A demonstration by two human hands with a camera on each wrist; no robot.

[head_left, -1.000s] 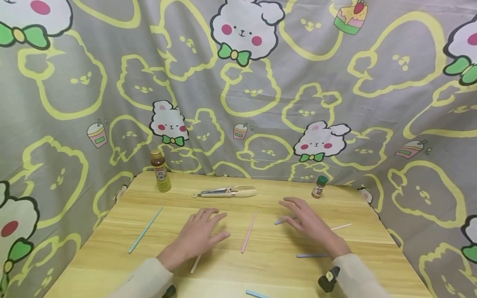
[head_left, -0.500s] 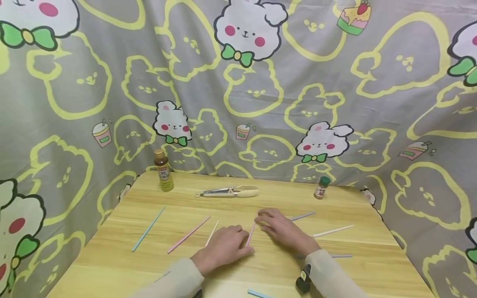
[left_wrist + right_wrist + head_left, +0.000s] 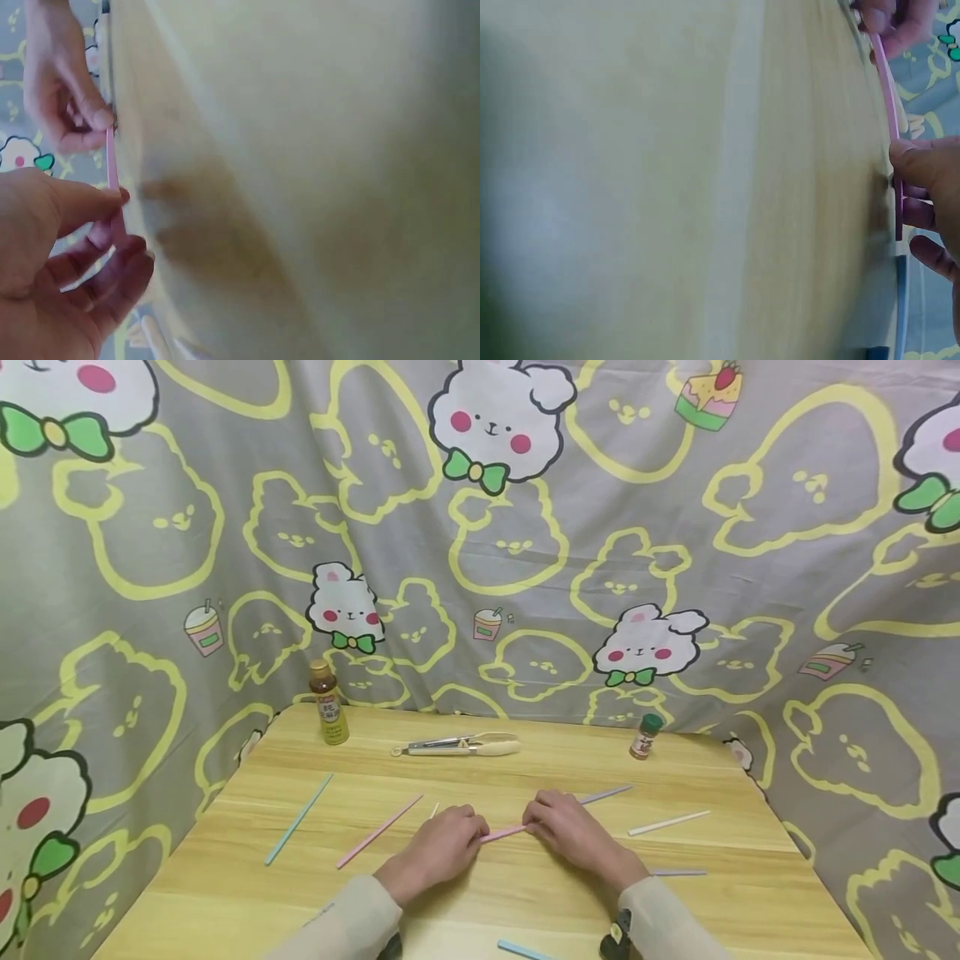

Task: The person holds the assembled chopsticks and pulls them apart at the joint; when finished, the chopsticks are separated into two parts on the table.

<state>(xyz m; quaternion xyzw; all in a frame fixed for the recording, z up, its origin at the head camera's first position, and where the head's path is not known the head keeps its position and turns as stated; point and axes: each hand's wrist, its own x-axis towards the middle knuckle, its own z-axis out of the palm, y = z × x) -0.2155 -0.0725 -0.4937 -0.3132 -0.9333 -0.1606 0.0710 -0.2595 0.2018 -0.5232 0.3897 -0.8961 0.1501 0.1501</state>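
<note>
My left hand [image 3: 441, 843] and right hand [image 3: 576, 832] pinch a slim, plain pink stick [image 3: 504, 833], its ends hidden in the head view.

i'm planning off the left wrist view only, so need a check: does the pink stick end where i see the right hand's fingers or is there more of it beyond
Observer: There is more. In the right wrist view the pink stick runs on past the thumb of the right hand, and its end is in plain sight.
Operator: ok, is anything lying further out past that hand
Observer: Yes, the head view shows a white stick lying flat on the table, to the right of the hand.
Operator: and anything standing up on that side
Observer: A small jar with a green cap stands near the table's back edge.
</note>
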